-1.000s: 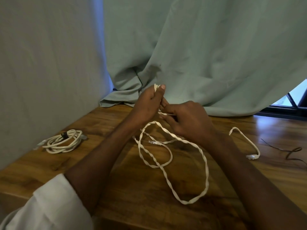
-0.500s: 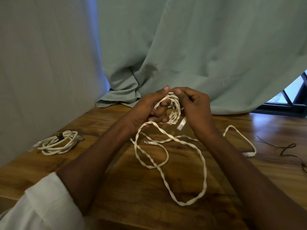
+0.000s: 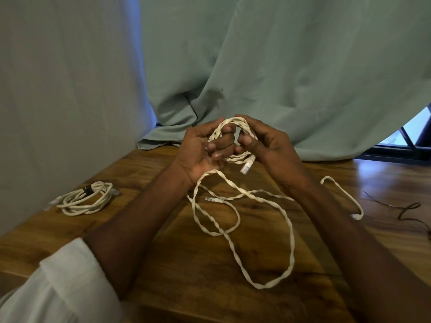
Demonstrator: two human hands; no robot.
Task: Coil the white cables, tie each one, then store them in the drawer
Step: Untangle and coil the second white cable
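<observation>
- Cable (image 3: 233, 141) loops sit mid-frame, wound around your left hand (image 3: 198, 150) fingers, which curl through them.
- Your right hand (image 3: 268, 148) pinches the loops' right side.

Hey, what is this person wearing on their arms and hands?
The left arm has a white sleeve pushed up to about the elbow. The right forearm shows no sleeve. Both hands, left hand and right hand, are bare, without gloves.

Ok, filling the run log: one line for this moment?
step: coiling | both hands grip white twisted cable coil | rest loose on wooden table | drawer unseen
</observation>
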